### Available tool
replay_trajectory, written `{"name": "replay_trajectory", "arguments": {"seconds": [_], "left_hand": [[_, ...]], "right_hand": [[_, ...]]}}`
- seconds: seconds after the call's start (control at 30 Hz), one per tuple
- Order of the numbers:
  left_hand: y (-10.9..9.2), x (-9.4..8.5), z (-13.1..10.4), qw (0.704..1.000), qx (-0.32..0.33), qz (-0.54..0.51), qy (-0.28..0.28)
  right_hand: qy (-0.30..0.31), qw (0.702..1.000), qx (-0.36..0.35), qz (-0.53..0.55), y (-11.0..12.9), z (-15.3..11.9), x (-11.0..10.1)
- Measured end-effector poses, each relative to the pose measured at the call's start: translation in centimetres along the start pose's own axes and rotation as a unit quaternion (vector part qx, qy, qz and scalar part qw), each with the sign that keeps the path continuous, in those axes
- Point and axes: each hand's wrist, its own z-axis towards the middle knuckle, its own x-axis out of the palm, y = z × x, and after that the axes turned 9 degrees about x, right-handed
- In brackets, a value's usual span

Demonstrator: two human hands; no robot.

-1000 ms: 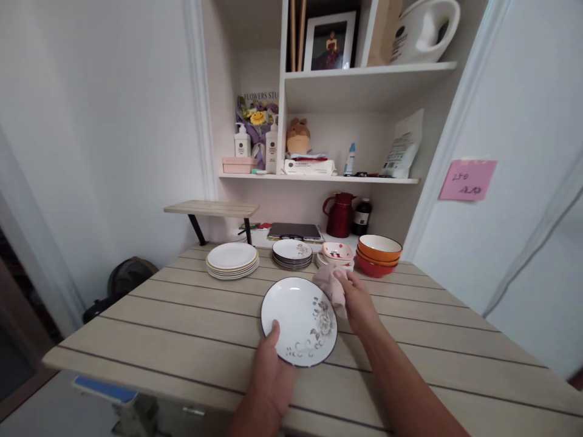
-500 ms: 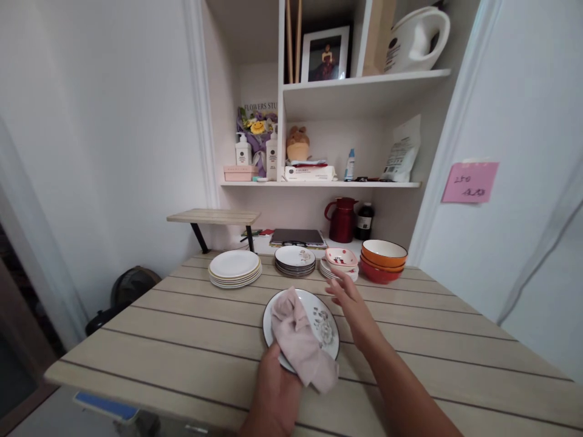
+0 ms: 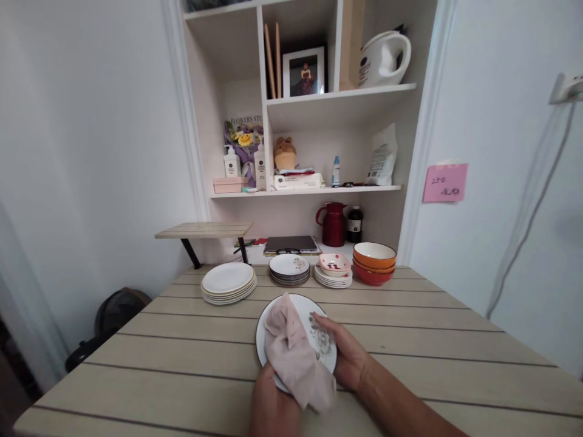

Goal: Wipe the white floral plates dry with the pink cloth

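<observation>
A white plate (image 3: 321,311) with a dark rim and a grey flower print is held between both hands over the near part of the table. Across its left and middle lies a crumpled pink cloth (image 3: 291,349), its lower end hanging over the near edge. My left hand (image 3: 274,397) grips the plate's near-left edge, thumb on top beside the cloth, fingers hidden underneath. At the right edge, my right hand (image 3: 345,352) holds the plate with the thumb on its face and the other fingers below.
On the wooden table (image 3: 191,376), a stack of white plates (image 3: 229,280), flower-print plates (image 3: 289,267), small plates under a pink dish (image 3: 335,264) and orange and red bowls (image 3: 375,261) stand in a row. A small raised shelf (image 3: 204,230) and a red jug (image 3: 332,224) are behind.
My right hand has come down and left from above the table and closed on the plate's right edge. My left hand still holds the plate with the cloth on it. The camera view has shifted.
</observation>
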Motion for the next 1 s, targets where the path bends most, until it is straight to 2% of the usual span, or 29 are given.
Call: {"name": "replay_trajectory", "arguments": {"seconds": [0.1, 0.27, 0.37, 0.43, 0.47, 0.5, 0.53, 0.57, 0.63, 0.73, 0.8, 0.87, 1.0], "left_hand": [[-0.1, -0.6, -0.1, 0.994, 0.053, 0.097, 0.0], [-0.7, -0.3, 0.8, 0.993, -0.017, 0.113, -0.005], [-1.8, 0.4, 1.9, 0.991, -0.04, 0.125, -0.018], [-3.1, 0.7, 2.2, 0.98, 0.011, 0.185, -0.079], [-3.8, 0.9, 2.3, 0.964, 0.056, 0.235, -0.109], [-4.4, 1.1, 2.1, 0.944, 0.116, 0.287, -0.114], [-4.9, 1.4, 1.9, 0.921, 0.184, 0.332, -0.092], [-5.3, 1.7, 1.7, 0.897, 0.239, 0.37, -0.043], [-5.6, 2.6, 1.1, 0.854, 0.29, 0.426, 0.075], [-4.9, 3.7, 1.0, 0.801, 0.255, 0.491, 0.229], [-4.0, 4.0, 1.3, 0.784, 0.203, 0.504, 0.302], [-3.2, 4.2, 1.8, 0.788, 0.161, 0.497, 0.325], [-2.1, 4.1, 1.8, 0.813, 0.18, 0.47, 0.292]], "right_hand": [[0.011, 1.0, -0.003, 0.02, -0.6, -0.8, 0.0], [0.007, 0.997, -0.007, 0.074, -2.2, -1.3, 0.1], [-0.01, 0.99, -0.051, 0.132, -3.7, -1.6, -0.3], [-0.012, 0.983, -0.087, 0.159, -4.7, -1.8, -0.8], [-0.012, 0.98, -0.105, 0.169, -5.1, -2.0, -1.0], [-0.014, 0.976, -0.121, 0.178, -5.4, -2.1, -1.1], [-0.015, 0.973, -0.137, 0.185, -5.7, -2.1, -1.2], [-0.015, 0.97, -0.151, 0.192, -5.8, -2.2, -1.3], [-0.006, 0.964, -0.172, 0.202, -5.9, -2.3, -1.1], [0.016, 0.96, -0.179, 0.214, -5.7, -2.5, -0.5], [0.021, 0.96, -0.176, 0.218, -5.6, -2.6, -0.2], [0.018, 0.96, -0.174, 0.219, -5.5, -2.7, 0.0], [0.016, 0.959, -0.181, 0.219, -5.5, -2.9, 0.1]]}}
